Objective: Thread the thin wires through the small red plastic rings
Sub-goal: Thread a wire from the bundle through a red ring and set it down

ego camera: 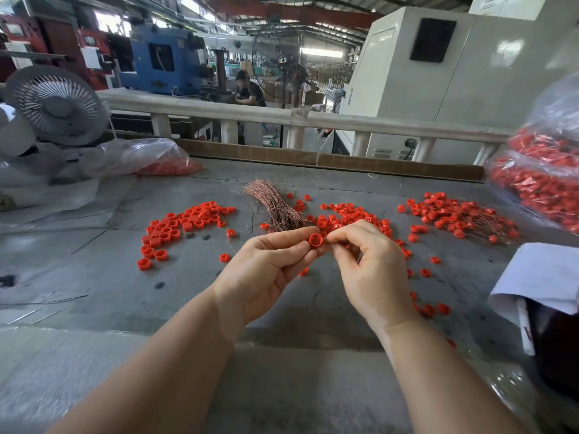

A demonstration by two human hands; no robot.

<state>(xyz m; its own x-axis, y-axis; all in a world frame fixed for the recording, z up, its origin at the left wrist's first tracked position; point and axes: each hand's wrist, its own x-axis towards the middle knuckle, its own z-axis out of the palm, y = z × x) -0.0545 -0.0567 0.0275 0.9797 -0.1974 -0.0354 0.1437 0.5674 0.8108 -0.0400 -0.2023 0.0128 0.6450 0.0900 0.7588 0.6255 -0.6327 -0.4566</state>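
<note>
Ring (315, 239) sits pinched in my left hand (266, 270), held up over the middle of the table (94, 277), its open hole facing me. My right hand (372, 270) is touching its right side, fingers curled tight (I cannot see a wire in them), and the wires (275, 205) lie just behind, toward the far edge.

Two hands work above the bench (94, 277): the left hand (266, 270) and the right hand (372, 270), with one red ring (315, 239) held between them. One bundle of copper wires (275, 205) lies there. Loose red rings form three heaps, too many to count: left heap (178, 227), middle heap (351, 214), right heap (454, 214). Two clear bags hold red parts: left bag (150, 158), right bag (545, 177). Two fans stand behind: a white fan (56, 104) and a black fan (294, 73).
</note>
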